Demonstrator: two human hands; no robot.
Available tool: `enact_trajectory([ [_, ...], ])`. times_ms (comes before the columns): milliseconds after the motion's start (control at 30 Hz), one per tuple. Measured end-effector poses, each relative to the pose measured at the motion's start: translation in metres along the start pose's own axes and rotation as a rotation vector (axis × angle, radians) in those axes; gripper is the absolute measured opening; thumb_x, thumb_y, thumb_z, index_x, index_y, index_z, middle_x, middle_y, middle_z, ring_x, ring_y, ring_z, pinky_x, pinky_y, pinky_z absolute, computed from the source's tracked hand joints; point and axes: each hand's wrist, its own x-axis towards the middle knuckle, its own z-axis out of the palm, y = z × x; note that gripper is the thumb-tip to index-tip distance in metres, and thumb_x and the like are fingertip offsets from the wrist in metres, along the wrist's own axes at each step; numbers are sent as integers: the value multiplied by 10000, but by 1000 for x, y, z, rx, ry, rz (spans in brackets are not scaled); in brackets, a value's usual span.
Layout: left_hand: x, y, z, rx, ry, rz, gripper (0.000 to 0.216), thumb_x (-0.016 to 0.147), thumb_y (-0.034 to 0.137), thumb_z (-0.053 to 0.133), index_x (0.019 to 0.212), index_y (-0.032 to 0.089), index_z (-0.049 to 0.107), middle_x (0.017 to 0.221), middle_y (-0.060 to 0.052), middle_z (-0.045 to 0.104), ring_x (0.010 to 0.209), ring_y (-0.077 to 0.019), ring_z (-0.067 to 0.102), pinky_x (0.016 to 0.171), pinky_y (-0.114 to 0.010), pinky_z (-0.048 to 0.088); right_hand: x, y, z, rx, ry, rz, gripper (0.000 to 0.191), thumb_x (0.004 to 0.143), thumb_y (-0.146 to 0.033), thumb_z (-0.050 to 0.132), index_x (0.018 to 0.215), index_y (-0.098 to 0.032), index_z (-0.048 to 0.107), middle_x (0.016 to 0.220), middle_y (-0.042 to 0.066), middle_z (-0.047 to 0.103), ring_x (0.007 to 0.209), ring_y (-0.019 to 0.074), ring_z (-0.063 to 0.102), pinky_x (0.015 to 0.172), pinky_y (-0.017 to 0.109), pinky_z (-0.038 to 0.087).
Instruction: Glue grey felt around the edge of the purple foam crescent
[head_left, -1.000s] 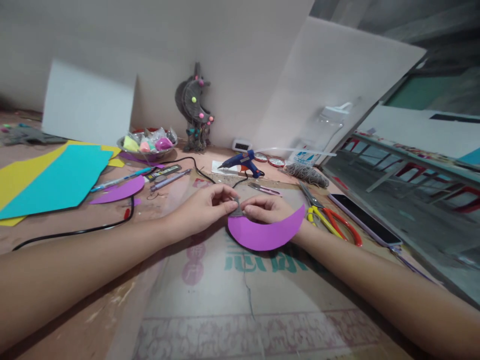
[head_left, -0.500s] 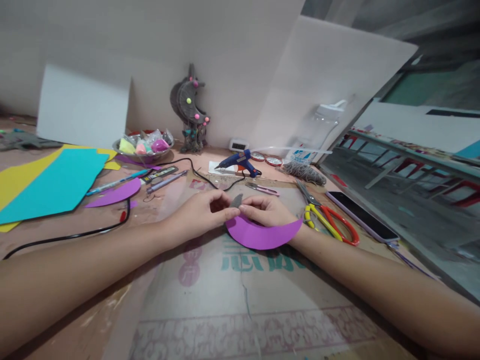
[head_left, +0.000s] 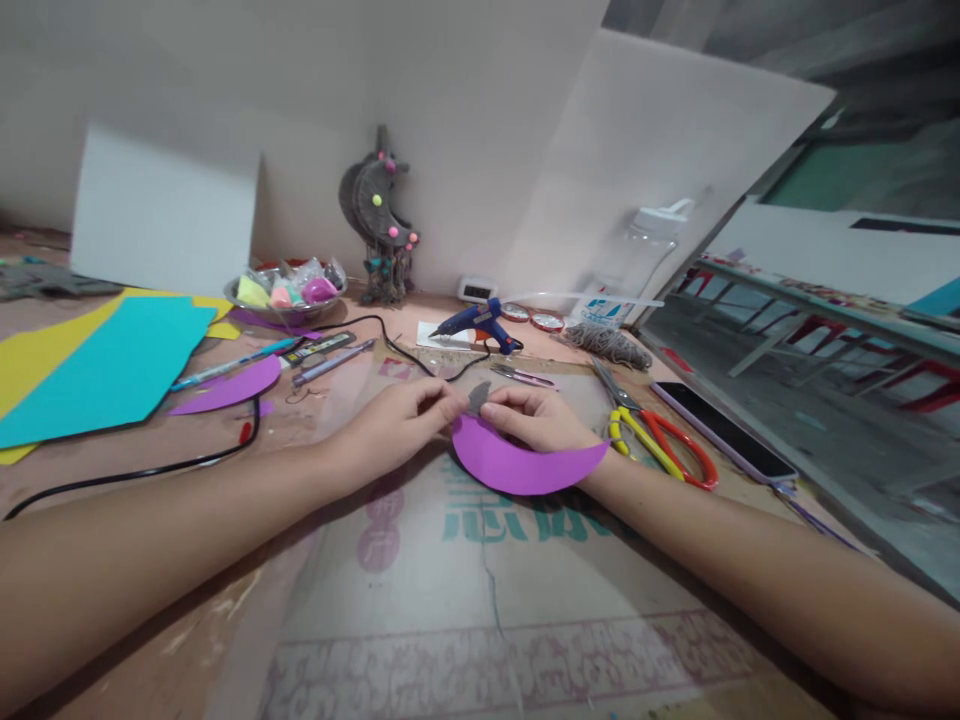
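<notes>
A purple paper crescent [head_left: 517, 464] lies on the cardboard sheet [head_left: 480, 580] in the middle of the table. Its near tip carries a small grey pointed piece [head_left: 478, 397]. My left hand [head_left: 397, 425] pinches the crescent's left tip, fingers closed. My right hand [head_left: 536, 418] rests on top of the crescent with its fingers curled onto the same tip, next to the grey piece. Both hands meet over that tip.
A blue glue gun [head_left: 480, 323] and its black cord [head_left: 150, 465] lie behind. Yellow and red scissors [head_left: 652, 435] and a phone [head_left: 724, 432] are at the right. Teal [head_left: 105, 370] and yellow paper, a second purple crescent [head_left: 232, 385], pens and a bowl of pompoms [head_left: 289, 290] sit left.
The grey piece tilted up from the crescent's tip. My fingers shifted slightly on it; the view moved a little left.
</notes>
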Motion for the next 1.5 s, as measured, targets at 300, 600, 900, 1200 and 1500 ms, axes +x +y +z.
enact_trajectory([
  [300, -1, 2, 1, 72, 0, 1, 148, 779, 317, 582, 802, 171, 582, 739, 8, 611, 683, -135, 545, 601, -239, 413, 1, 3, 1, -15, -11, -8, 341, 645, -489, 660, 726, -164, 601, 578, -41, 507, 499, 72, 402, 472, 225, 293],
  [600, 2, -1, 0, 61, 35, 5, 267, 886, 353, 426, 826, 167, 608, 770, -14, 622, 745, -155, 568, 669, -266, 436, 1, 4, 1, 20, -41, -2, 360, 654, -505, 664, 730, -162, 586, 551, -50, 489, 476, 66, 381, 455, 224, 264],
  [900, 3, 11, -5, -199, 165, -239, 186, 815, 308, 570, 721, 150, 602, 648, 2, 610, 606, -120, 565, 601, -236, 465, -1, 3, 0, 11, -19, -3, 334, 679, -483, 649, 758, -165, 584, 554, -52, 478, 471, 69, 377, 461, 228, 258],
  [1200, -1, 9, -5, -10, 159, -16, 355, 911, 383, 414, 744, 153, 627, 753, -40, 640, 741, -163, 583, 686, -277, 456, -2, 1, 1, -50, 37, -58, 345, 683, -495, 636, 738, -160, 573, 560, -38, 496, 487, 80, 396, 462, 229, 281],
  [1500, -7, 6, -4, 465, 205, 446, 121, 856, 273, 571, 934, 202, 630, 909, -37, 606, 884, -176, 544, 797, -320, 423, -4, 1, 0, -142, 19, -108, 297, 738, -453, 593, 770, -158, 609, 628, -19, 530, 543, 92, 433, 510, 234, 335],
])
